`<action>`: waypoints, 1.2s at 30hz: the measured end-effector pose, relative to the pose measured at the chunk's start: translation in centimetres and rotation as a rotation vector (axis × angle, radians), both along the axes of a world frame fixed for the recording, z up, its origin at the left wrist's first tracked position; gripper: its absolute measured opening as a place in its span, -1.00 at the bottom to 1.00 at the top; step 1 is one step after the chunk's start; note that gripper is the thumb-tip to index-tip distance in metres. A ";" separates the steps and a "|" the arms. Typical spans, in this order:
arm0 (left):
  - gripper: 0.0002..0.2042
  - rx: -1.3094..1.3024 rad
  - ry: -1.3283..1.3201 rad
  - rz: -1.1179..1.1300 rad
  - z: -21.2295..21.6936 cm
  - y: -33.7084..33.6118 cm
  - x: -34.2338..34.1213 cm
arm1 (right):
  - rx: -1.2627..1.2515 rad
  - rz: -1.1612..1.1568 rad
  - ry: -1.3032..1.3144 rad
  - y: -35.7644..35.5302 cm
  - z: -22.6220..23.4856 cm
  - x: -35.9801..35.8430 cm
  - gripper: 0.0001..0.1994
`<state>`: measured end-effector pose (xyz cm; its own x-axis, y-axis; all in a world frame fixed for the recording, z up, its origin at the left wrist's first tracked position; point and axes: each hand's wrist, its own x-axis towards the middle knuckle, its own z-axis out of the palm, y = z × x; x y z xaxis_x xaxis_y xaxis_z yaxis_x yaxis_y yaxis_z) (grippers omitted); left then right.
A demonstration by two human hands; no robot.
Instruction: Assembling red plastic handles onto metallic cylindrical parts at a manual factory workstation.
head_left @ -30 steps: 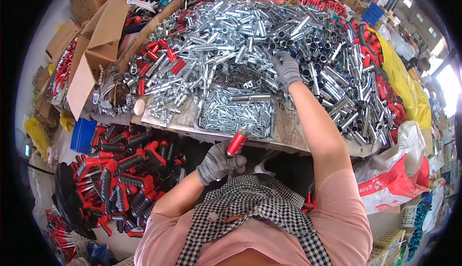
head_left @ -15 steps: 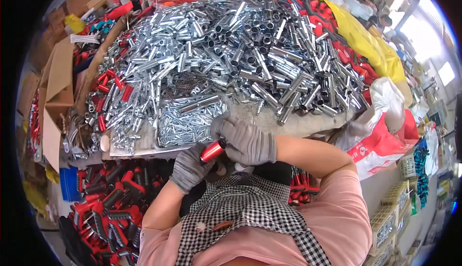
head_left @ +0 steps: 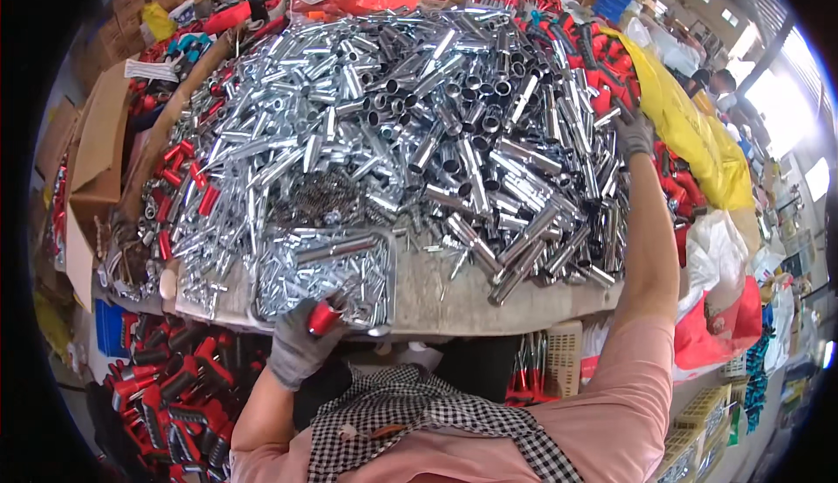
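Left hand, grey glove: fingers clamped round red handle, held at near table edge just before metal tray of small parts. Right hand, gloved: reaching far right, fingers on chrome socket pile; grip cannot tell. Hands well apart.

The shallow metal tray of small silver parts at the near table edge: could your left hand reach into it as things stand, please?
Probably yes: the left hand, gripping a red handle, is right at the shallow metal tray, with nothing covering it.
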<state>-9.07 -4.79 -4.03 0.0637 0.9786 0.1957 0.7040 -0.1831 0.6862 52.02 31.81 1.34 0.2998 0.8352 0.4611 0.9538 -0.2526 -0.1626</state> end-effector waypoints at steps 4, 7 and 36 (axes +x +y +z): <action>-0.63 -0.174 -0.163 0.125 -1.5 -0.4 -0.8 | -0.184 -0.275 -0.071 2.0 1.0 -0.4 -0.08; -0.60 -0.195 -0.071 -0.003 0.2 1.2 -0.5 | -0.232 -0.260 -0.106 3.1 1.0 1.5 -0.07; -0.68 0.002 0.364 -0.177 1.6 -4.2 -4.9 | -0.394 1.101 1.620 -33.7 -1.9 -33.5 -0.27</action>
